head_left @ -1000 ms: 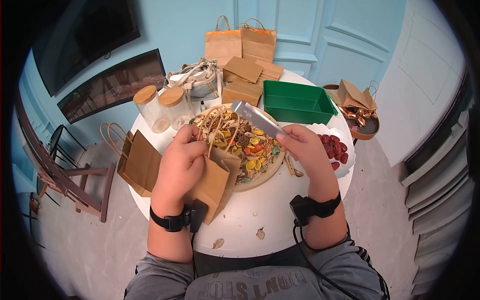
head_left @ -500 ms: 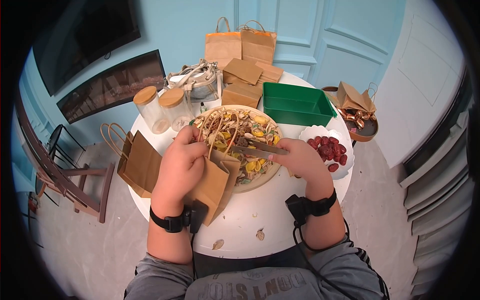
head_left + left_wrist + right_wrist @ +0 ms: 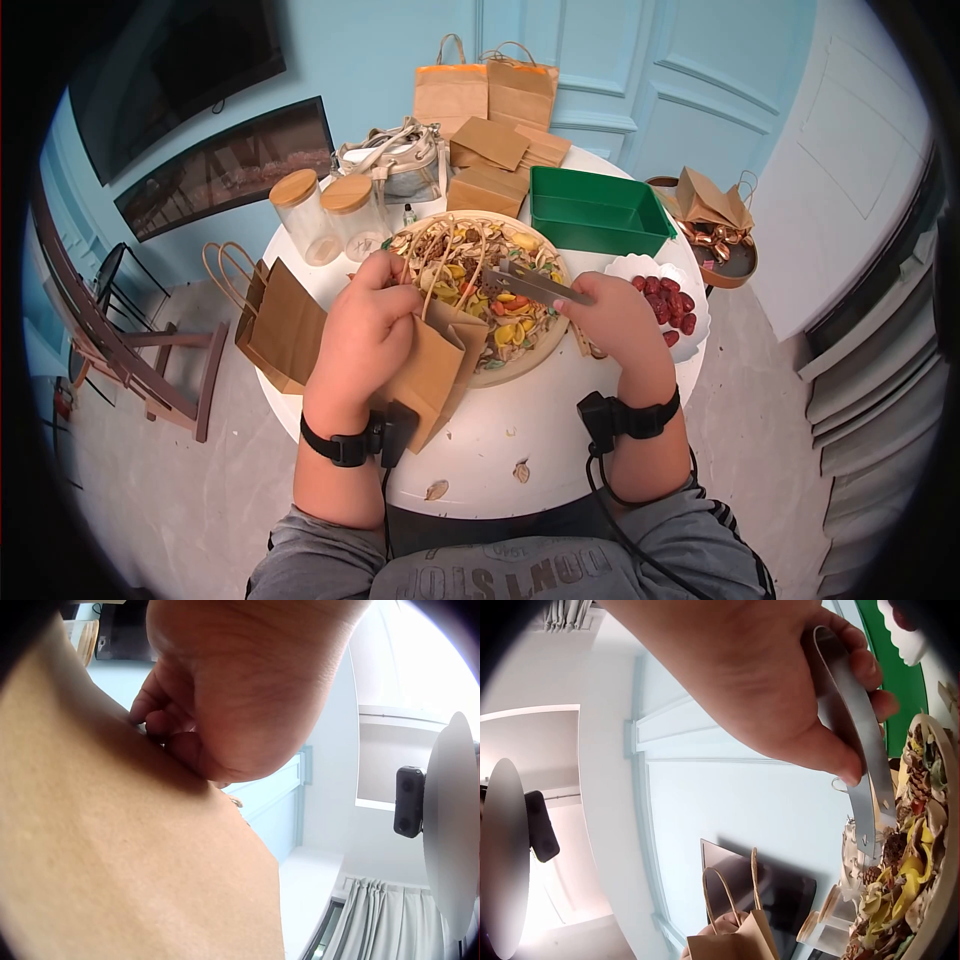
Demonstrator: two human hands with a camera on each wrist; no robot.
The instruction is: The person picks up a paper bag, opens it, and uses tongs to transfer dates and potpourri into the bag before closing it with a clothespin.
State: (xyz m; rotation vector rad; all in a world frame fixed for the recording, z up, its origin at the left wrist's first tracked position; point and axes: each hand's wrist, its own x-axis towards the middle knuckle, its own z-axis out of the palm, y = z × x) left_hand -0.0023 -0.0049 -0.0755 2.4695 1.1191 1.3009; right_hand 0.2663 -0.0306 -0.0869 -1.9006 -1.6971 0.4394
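My left hand (image 3: 370, 330) grips the upper edge of a small brown paper bag (image 3: 430, 375), which leans open toward the dish with its twisted handles standing up. In the left wrist view, the bag's side (image 3: 142, 847) fills the lower left below the curled fingers. My right hand (image 3: 615, 320) holds flat metal tongs (image 3: 545, 287) between thumb and fingers. Their tips reach over a round dish (image 3: 553, 350) of dried flowers, yellow petals and pine cones. In the right wrist view, the tongs (image 3: 859, 742) have their tips apart, close to a brown pine cone (image 3: 894, 847).
Another paper bag (image 3: 280, 325) stands left. Behind are two lidded glass jars (image 3: 348, 215), a fabric bag (image 3: 400, 165), folded paper bags (image 3: 490, 143) and a green bin (image 3: 600, 212). A white scalloped plate (image 3: 697, 340) of red dates stands right. Dry leaves (image 3: 436, 490) lie in front.
My right hand has brought the tongs down from above the dish to the dried flowers, the tips spreading near the pine cones. My left hand and its bag have barely moved.
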